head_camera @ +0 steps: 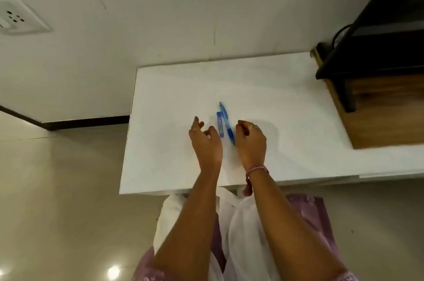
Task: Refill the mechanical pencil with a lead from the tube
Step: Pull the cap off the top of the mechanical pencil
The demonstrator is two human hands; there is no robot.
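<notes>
The left hand (205, 140) hovered over the white table (286, 106) with its fingers (197, 123) loosely spread and a little curled, gripping nothing. The right hand (251, 140) hung just across from it, its fingers (241, 128) curled downward in a loose bend; nothing could be seen caught in them, and whether their tips touched the table could not be told. A ring (253, 126) sat on one right finger, and a pink thread band (257, 169) circled that wrist.

Between the two sets of fingers lay the task's things, side by side on the table. The blue lead tube (220, 125) lay just beyond the left thumb and pointed away from the person, its near end close beside the thumb, though contact could not be made out. The blue mechanical pencil (227, 123) lay just to the tube's right, slanted, with its far tip reaching past the tube and its near end running down just beside the right fingers; whether they touched it could not be told. Tube and pencil were close together, perhaps touching along part of their length.

Well to the right of the right fingers stood a wooden cabinet (385, 106) with a dark unit (378, 35) on top, and far off to the left of the left fingers a white socket plate (20, 16) sat on the wall
</notes>
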